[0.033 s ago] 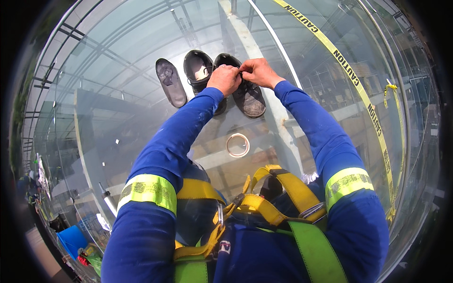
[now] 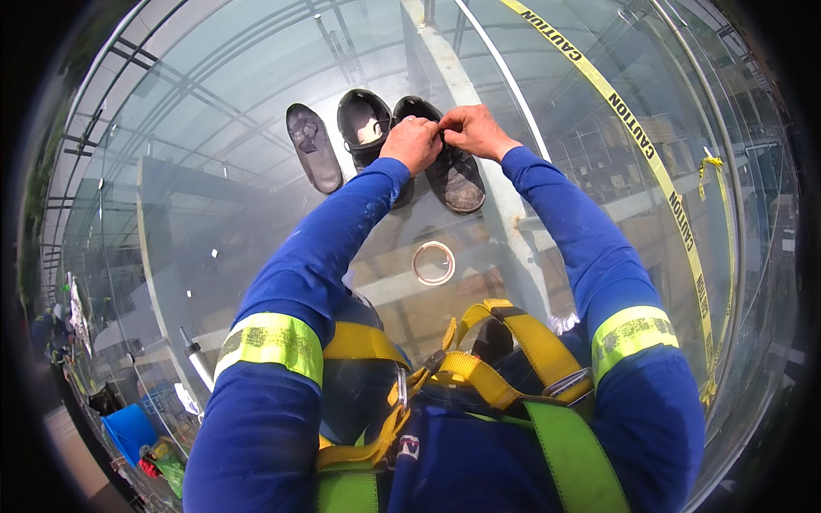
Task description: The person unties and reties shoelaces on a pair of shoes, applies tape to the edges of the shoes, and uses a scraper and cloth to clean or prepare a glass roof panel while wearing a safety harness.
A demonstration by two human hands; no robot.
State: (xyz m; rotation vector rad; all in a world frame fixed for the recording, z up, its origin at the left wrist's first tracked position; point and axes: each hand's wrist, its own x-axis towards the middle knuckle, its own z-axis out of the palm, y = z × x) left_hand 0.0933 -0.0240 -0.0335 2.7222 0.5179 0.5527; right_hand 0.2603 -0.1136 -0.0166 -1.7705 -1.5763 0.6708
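Note:
My left hand (image 2: 412, 144) and my right hand (image 2: 479, 132) meet over the opening of a worn black shoe (image 2: 458, 185). On both, the fingers are pinched close together at the shoe's upper, and what sits between the fingertips is too small to make out. To the left stands a second black shoe (image 2: 363, 115), its opening facing up with something pale inside; my left hand and forearm cover part of it. Farther left a dark grey insole (image 2: 314, 150) lies flat on the glass surface (image 2: 256, 214).
A copper-coloured ring, like a tape roll (image 2: 433, 263), lies nearer to me. Yellow caution tape (image 2: 637, 132) runs along the right. Yellow harness straps (image 2: 517, 346) cross my lap. A white-and-black tube (image 2: 198, 363) and a blue bucket (image 2: 131, 430) are at lower left.
The whole scene has shifted very slightly to the right in view. Both hands keep their pinch at the same shoe.

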